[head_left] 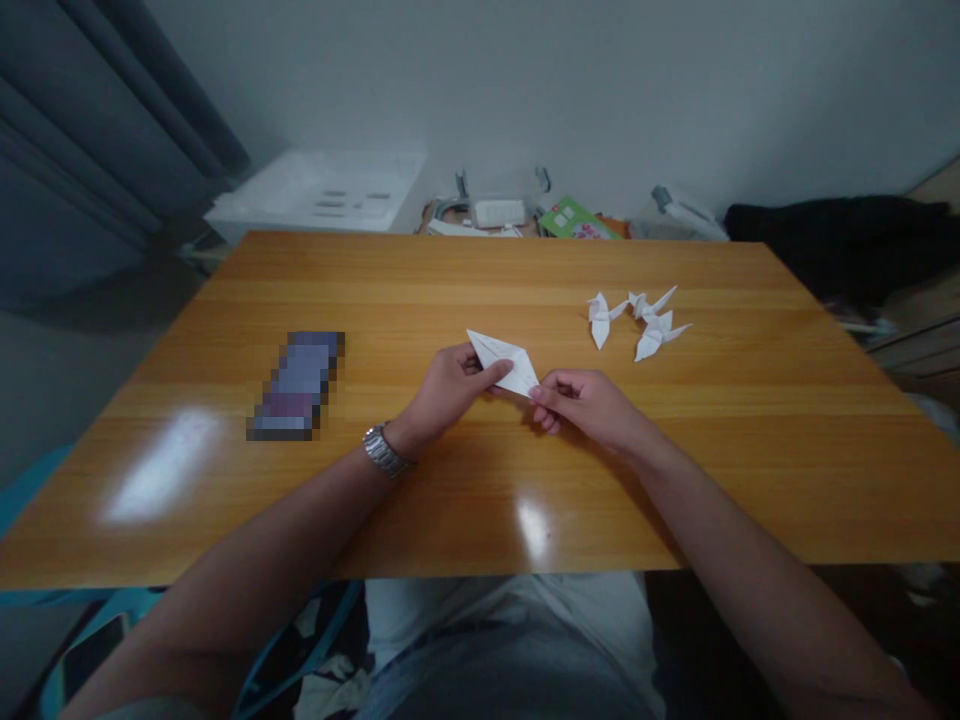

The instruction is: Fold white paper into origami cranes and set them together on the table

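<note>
Between my two hands is a folded piece of white paper (501,352), a long diamond in shape with crease lines on it. My left hand (459,378) grips its left side, thumb pressed on the upper face and fingers behind it. At the lower right corner of the diamond, my right hand (581,400) pinches the tip between thumb and index finger. The paper is held just above the wooden table (450,500). A metal watch (385,451) circles my left wrist. The fingers behind the paper are partly hidden.
Three white origami cranes (651,325) stand close together on the table to the right. A blurred-out phone-like object (296,385) lies on the left. Beyond the far edge are a white plastic tray (322,190), a green packet (574,218) and dark cloth (832,240).
</note>
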Action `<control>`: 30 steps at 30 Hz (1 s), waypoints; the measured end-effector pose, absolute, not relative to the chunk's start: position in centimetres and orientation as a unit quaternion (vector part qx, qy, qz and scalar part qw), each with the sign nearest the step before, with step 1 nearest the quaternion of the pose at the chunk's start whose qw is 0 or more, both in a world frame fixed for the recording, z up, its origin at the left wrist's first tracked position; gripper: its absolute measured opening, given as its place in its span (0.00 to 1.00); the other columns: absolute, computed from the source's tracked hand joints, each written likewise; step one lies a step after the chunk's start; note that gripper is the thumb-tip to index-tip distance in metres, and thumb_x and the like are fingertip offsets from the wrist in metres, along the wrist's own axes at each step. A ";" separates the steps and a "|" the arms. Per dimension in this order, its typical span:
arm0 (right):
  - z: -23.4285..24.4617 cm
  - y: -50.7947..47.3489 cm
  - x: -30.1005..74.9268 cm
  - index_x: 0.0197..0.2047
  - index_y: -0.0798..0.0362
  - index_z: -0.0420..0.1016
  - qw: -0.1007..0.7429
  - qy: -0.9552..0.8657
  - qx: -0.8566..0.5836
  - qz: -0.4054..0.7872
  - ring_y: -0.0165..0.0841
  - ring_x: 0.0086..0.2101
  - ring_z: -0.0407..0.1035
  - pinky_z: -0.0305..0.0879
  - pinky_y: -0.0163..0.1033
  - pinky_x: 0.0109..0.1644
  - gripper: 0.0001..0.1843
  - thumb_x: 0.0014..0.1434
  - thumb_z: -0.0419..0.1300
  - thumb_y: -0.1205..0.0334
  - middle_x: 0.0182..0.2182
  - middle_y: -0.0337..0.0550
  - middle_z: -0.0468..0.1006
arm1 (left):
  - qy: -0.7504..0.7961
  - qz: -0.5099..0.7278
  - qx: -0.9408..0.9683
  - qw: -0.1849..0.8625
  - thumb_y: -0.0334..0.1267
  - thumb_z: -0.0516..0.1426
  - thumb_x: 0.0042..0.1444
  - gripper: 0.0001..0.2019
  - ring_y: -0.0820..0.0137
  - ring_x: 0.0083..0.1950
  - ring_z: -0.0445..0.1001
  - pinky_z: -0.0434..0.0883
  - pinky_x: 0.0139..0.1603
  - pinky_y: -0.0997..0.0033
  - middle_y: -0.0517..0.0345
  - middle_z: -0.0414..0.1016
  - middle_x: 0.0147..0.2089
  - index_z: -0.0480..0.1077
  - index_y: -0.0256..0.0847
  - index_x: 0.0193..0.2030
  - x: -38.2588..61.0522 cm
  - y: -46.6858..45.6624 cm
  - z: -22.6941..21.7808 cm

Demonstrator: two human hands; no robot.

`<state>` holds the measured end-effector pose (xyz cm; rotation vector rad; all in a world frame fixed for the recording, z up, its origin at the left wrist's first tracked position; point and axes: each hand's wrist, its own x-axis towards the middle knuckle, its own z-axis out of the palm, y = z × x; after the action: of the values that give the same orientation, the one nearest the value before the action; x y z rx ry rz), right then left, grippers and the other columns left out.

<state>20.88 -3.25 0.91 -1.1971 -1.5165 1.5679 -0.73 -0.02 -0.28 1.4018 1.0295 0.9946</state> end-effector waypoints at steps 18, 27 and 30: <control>0.5 -3.3 20.3 0.31 0.55 0.76 0.305 -0.573 -0.450 0.614 0.31 0.26 0.74 0.72 0.39 0.34 0.28 0.57 0.66 0.35 0.26 0.44 0.80 | 0.402 0.373 0.609 0.573 0.46 0.66 0.57 0.14 0.73 0.29 0.75 0.73 0.31 0.75 0.51 0.81 0.35 0.77 0.34 0.37 -0.4 -0.5 0.2; -0.3 -3.2 20.5 0.43 0.51 0.72 0.358 -0.589 -0.452 0.566 0.33 0.32 0.75 0.71 0.40 0.35 0.19 0.61 0.66 0.44 0.36 0.43 0.80 | 0.400 0.384 0.623 0.552 0.49 0.66 0.57 0.18 0.70 0.35 0.78 0.74 0.36 0.72 0.50 0.82 0.39 0.77 0.33 0.42 -0.4 -0.6 -0.8; -0.6 -3.0 20.4 0.42 0.50 0.72 0.396 -0.632 -0.449 0.493 0.34 0.37 0.74 0.70 0.40 0.41 0.14 0.61 0.67 0.51 0.38 0.40 0.78 | 0.390 0.379 0.642 0.540 0.49 0.65 0.59 0.18 0.69 0.37 0.78 0.73 0.37 0.73 0.50 0.82 0.40 0.77 0.33 0.43 -0.4 -0.7 -0.5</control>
<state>20.44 -3.00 -0.59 -1.1373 -1.6018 1.2494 -0.35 -0.72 -0.54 1.5269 0.9279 0.9001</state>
